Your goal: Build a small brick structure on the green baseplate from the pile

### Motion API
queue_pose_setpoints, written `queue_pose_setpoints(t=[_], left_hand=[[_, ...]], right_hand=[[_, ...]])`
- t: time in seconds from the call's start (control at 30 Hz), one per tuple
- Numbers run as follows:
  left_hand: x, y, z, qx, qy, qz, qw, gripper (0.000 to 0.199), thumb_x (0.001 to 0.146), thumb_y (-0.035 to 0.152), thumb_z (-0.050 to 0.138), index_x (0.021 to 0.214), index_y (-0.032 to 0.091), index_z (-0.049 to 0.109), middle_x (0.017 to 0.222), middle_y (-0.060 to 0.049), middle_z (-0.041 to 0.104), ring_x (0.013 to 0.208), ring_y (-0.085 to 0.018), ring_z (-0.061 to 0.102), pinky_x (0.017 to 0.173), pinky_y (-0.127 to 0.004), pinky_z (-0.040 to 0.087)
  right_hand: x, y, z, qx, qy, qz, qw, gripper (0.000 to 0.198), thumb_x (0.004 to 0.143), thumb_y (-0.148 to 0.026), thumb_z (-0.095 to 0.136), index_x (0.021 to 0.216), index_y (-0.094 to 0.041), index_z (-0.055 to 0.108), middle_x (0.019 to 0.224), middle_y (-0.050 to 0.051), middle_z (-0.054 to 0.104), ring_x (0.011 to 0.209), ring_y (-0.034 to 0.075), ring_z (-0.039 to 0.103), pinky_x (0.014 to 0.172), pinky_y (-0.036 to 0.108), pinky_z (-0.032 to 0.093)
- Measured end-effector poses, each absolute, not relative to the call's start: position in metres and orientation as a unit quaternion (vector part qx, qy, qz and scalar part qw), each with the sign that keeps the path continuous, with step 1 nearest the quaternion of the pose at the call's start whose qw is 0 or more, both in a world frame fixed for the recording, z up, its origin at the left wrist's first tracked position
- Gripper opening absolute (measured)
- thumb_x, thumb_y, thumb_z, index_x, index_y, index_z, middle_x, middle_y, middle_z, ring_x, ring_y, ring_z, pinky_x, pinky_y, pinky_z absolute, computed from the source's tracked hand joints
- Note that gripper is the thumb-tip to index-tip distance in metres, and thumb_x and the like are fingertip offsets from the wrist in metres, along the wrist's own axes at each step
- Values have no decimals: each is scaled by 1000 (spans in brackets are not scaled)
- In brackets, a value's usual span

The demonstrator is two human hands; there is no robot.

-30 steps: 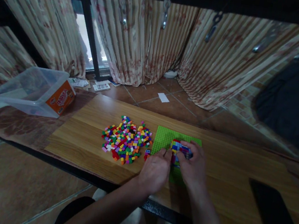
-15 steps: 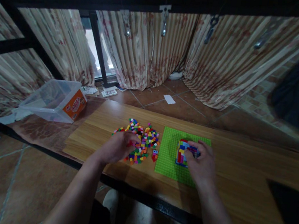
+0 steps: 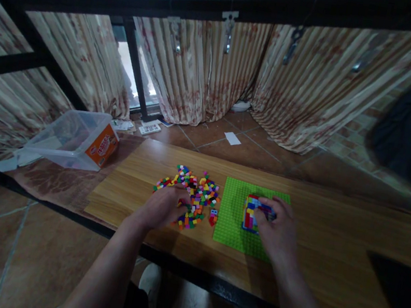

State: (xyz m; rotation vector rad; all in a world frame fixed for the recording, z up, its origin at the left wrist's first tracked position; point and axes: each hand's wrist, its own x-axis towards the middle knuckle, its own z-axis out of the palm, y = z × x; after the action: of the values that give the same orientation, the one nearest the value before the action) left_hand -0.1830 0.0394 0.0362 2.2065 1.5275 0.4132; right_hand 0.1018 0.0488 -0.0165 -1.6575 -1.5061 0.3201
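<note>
My left hand (image 3: pixel 167 206) is over the near left part of a pile of small coloured toy bricks (image 3: pixel 204 193). Its fingers curl down among the bricks, and whatever lies between the fingertips is too small to make out. On the green baseplate (image 3: pixel 230 216) sits a low block of joined bricks (image 3: pixel 249 216) in red, yellow, white and blue. My right hand (image 3: pixel 276 228) grips this brick block from the right, thumb on the near side and fingers over the far side, hiding its right part. A few red and blue bricks (image 3: pixel 212 217) lie between pile and baseplate.
The wooden bench (image 3: pixel 333 238) has a dark edge rail in front. A dark flat object (image 3: pixel 399 291) lies at its right end. Beyond the left end stands a clear plastic box (image 3: pixel 74 140) with an orange label. A black metal bar (image 3: pixel 198 11) crosses above.
My left hand has shifted slightly within the pile, its fingers curling lower among the bricks. My right hand keeps its hold on the brick block. The view has tilted a little.
</note>
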Motion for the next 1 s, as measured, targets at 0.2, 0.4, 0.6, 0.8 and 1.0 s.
queue_pose_setpoints(t=[0.2, 0.4, 0.6, 0.8, 1.0], left_hand=[[-173, 38, 38, 748, 528, 268, 300, 3, 81, 19, 60, 83, 17, 62, 73, 1, 64, 65, -12, 57, 62, -22, 43], [-104, 42, 24, 697, 463, 367, 405, 7, 78, 11, 57, 80, 17, 59, 70, 2, 62, 66, -12, 60, 62, -21, 43], [-57, 48, 14, 666, 466, 398, 424, 13, 73, 5, 56, 76, 17, 60, 67, 3, 59, 63, -10, 59, 59, -19, 42], [-47, 55, 7, 648, 463, 415, 440, 18, 70, 0, 54, 73, 16, 60, 72, 2, 62, 72, -12, 64, 70, -20, 49], [-46, 54, 2, 677, 460, 407, 406, 16, 75, 3, 54, 76, 17, 62, 76, 1, 65, 74, -14, 66, 72, -23, 51]], right_hand=[[100, 49, -14, -664, -594, 135, 433, 31, 75, -36, 54, 96, -19, 71, 122, 14, 59, 121, 30, 50, 109, 51, 34], [100, 48, -10, -663, -581, 164, 442, 34, 76, -36, 55, 99, -17, 71, 123, 16, 57, 121, 30, 51, 108, 50, 36], [104, 47, -10, -653, -581, 181, 450, 31, 77, -34, 56, 99, -20, 70, 122, 13, 58, 118, 29, 53, 108, 49, 36], [109, 48, -10, -643, -594, 194, 443, 31, 77, -30, 54, 102, -20, 70, 124, 13, 58, 120, 28, 53, 108, 50, 37], [111, 49, -8, -642, -597, 201, 436, 30, 76, -28, 54, 101, -19, 70, 123, 13, 58, 119, 28, 54, 108, 50, 37]])
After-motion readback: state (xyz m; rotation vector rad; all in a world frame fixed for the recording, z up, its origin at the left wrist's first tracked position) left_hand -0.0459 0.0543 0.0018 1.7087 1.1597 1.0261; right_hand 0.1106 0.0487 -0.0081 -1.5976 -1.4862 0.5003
